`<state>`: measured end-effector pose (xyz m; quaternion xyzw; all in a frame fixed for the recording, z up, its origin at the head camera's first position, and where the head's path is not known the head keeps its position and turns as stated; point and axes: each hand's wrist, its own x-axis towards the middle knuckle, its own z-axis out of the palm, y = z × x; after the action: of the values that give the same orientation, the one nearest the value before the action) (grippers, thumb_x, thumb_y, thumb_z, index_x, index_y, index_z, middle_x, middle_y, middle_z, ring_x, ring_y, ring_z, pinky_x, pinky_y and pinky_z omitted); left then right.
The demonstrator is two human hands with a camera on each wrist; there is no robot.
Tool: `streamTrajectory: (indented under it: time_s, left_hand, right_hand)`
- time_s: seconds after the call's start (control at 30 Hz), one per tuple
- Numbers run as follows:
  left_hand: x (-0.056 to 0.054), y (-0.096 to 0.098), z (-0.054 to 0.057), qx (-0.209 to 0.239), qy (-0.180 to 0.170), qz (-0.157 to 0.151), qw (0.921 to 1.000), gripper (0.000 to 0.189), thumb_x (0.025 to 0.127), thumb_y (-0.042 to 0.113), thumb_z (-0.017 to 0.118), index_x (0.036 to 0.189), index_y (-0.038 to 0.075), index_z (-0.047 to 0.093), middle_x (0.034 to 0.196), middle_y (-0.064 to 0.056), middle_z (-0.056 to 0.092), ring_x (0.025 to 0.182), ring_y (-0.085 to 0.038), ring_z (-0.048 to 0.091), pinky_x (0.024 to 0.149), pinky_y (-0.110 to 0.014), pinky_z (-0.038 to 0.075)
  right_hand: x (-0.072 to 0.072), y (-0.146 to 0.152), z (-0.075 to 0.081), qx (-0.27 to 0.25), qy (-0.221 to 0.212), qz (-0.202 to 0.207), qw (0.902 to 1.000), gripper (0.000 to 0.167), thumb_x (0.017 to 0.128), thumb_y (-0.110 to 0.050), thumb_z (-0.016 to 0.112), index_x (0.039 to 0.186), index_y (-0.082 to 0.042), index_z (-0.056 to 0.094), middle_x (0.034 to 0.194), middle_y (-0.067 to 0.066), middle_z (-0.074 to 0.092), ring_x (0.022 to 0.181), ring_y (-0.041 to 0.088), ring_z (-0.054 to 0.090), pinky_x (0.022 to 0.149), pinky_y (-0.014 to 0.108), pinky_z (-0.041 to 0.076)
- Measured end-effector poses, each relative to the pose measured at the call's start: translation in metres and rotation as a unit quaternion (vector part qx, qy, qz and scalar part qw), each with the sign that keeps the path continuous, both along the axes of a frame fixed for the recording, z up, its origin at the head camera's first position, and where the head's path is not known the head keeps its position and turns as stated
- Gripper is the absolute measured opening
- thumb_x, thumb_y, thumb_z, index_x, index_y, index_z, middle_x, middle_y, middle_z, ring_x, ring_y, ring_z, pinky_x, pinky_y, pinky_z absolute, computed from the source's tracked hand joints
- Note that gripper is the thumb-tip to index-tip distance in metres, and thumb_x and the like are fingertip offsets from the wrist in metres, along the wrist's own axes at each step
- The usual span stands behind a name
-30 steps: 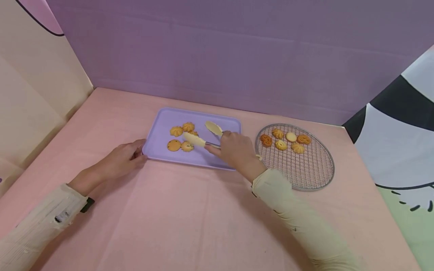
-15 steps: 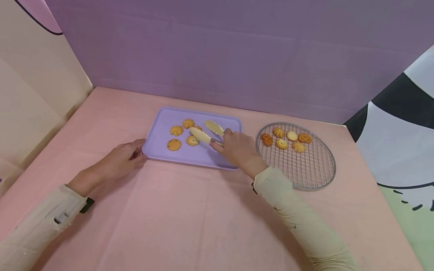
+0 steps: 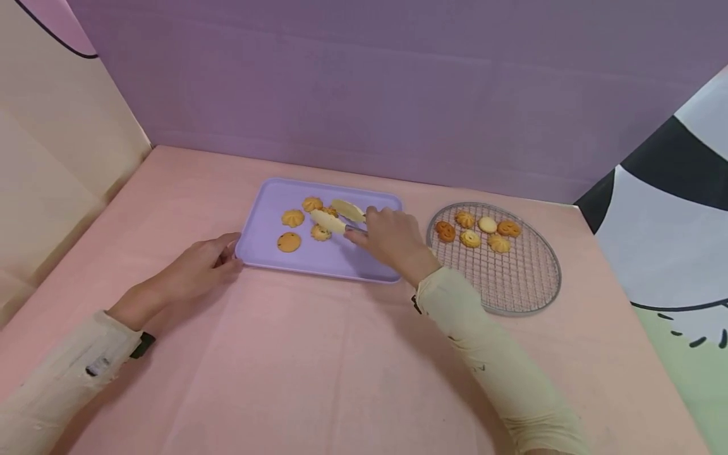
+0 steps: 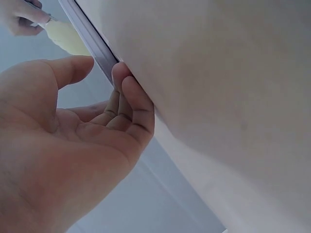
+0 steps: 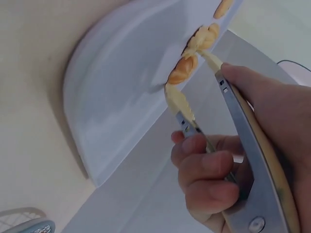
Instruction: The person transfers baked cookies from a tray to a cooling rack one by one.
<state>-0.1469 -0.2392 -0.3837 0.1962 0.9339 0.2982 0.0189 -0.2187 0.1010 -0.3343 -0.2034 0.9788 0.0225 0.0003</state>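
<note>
While the left hand [image 3: 199,268] is pinching a lilac rectangular plastic tray [image 3: 355,262], the closer right hand [image 3: 394,239] is gripping cream-tipped metal tongs [image 5: 246,138], straddling that golden ridged cookie [image 5: 183,71] off left.

Eleven cookies [image 3: 499,244] show: six on one round wire rack [image 3: 523,284], at the tray's 3 o'clock, and five on one purple tray [image 3: 352,262]. The rack bears two brown pretzel-shaped cookies [image 3: 445,231] at its 10 and 1 o'clock, two ridged ones at 11 and, nearer centre, between 12 and 1, one pale plain disc [image 3: 487,225] at 12, and one yellow ring-like piece [image 3: 469,238] further in at 10. The tray's five: two ridged at 10 and 11, one flat round [image 3: 289,241] between 8 and 9, one dark-specked near centre, one partly hidden towards 12. Two hands, left hand [image 3: 196,268] and right hand [image 3: 395,239]; one pair of tongs [image 3: 328,222]; one table [image 3: 284,354].
</note>
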Motion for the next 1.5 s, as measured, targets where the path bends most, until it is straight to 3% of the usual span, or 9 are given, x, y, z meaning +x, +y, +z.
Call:
streamTrajectory:
  time_s: [0.27, 0.6, 0.8, 0.97, 1.5]
  left_hand:
    - [0.002, 0.003, 0.001, -0.006, -0.001, 0.002, 1.0000, 0.047, 0.097, 0.011, 0.060, 0.139, -0.008, 0.046, 0.081, -0.002, 0.053, 0.076, -0.017, 0.050, 0.070, -0.034, 0.041]
    - [0.003, 0.002, 0.005, 0.003, -0.020, 0.005, 0.9998, 0.050, 0.098, 0.013, 0.059, 0.141, -0.008, 0.045, 0.085, -0.003, 0.057, 0.078, -0.017, 0.051, 0.069, -0.032, 0.043]
    - [0.002, 0.001, 0.004, -0.001, -0.018, 0.004, 0.9998, 0.050, 0.098, 0.013, 0.059, 0.141, -0.009, 0.044, 0.085, -0.003, 0.056, 0.078, -0.017, 0.051, 0.070, -0.032, 0.043]
    - [0.002, 0.001, 0.002, -0.003, -0.014, 0.006, 0.9999, 0.049, 0.098, 0.012, 0.059, 0.140, -0.008, 0.045, 0.085, -0.004, 0.057, 0.079, -0.018, 0.052, 0.072, -0.034, 0.044]
    - [0.003, 0.002, 0.003, 0.005, -0.012, -0.001, 0.9999, 0.039, 0.098, 0.013, 0.059, 0.133, -0.003, 0.051, 0.081, -0.001, 0.052, 0.075, -0.016, 0.049, 0.067, -0.030, 0.040]
  right_hand:
    - [-0.008, 0.014, 0.002, -0.040, -0.010, -0.007, 0.9991, 0.052, 0.094, -0.059, 0.058, 0.076, -0.011, 0.054, 0.065, 0.001, 0.039, 0.058, 0.018, 0.042, 0.048, 0.033, 0.034]
    - [0.002, 0.027, 0.000, -0.058, 0.072, 0.057, 0.9941, 0.045, 0.094, -0.055, 0.061, 0.084, -0.011, 0.060, 0.059, -0.001, 0.036, 0.050, 0.015, 0.037, 0.042, 0.029, 0.028]
    - [0.002, 0.024, -0.002, -0.048, 0.047, 0.052, 0.9964, 0.056, 0.088, -0.064, 0.063, 0.084, -0.008, 0.064, 0.057, -0.004, 0.029, 0.047, 0.012, 0.031, 0.040, 0.028, 0.026]
    - [0.004, 0.020, -0.002, -0.041, 0.028, 0.055, 0.9973, 0.053, 0.090, -0.063, 0.061, 0.078, -0.010, 0.061, 0.057, -0.003, 0.029, 0.049, 0.012, 0.032, 0.041, 0.028, 0.028]
    - [0.007, 0.041, -0.003, -0.083, 0.046, 0.060, 0.9937, 0.046, 0.095, -0.050, 0.062, 0.067, -0.014, 0.053, 0.057, -0.004, 0.034, 0.052, 0.014, 0.037, 0.046, 0.029, 0.028]
